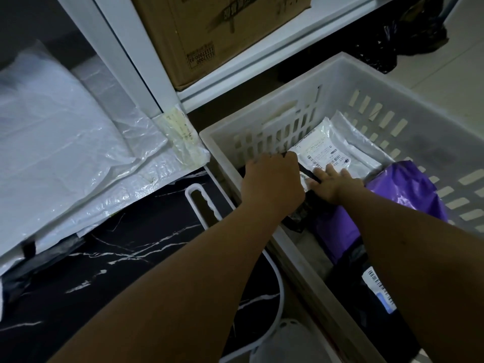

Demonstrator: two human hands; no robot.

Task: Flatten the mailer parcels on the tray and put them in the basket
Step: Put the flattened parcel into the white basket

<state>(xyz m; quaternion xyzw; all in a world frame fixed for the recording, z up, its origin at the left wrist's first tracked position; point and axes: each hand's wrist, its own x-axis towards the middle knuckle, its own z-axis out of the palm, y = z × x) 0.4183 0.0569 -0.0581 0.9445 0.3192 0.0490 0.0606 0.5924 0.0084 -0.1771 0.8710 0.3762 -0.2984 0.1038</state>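
A white slotted basket [387, 95] stands at the right. Inside it lie a silver-white mailer with a shipping label [323, 149], a purple mailer [408, 189], a black mailer with a barcode label [379, 292] and a black parcel [301, 214]. Both of my hands reach into the basket. My left hand [272, 180] has its fingers curled down over the black parcel's far edge. My right hand [332, 183] lies flat with straight fingers, pressing where the black parcel meets the labelled mailer. The black marble-patterned tray [157, 258] with its white handle rim [201, 205] sits under my left forearm.
White plastic bags and woven sacks [65, 142] pile up at the left, partly over the tray. A cardboard box [222, 35] sits on a white shelf [262, 79] behind the basket. Dark bags [387, 45] lie at the back right. A white round object [288, 341] is at the bottom.
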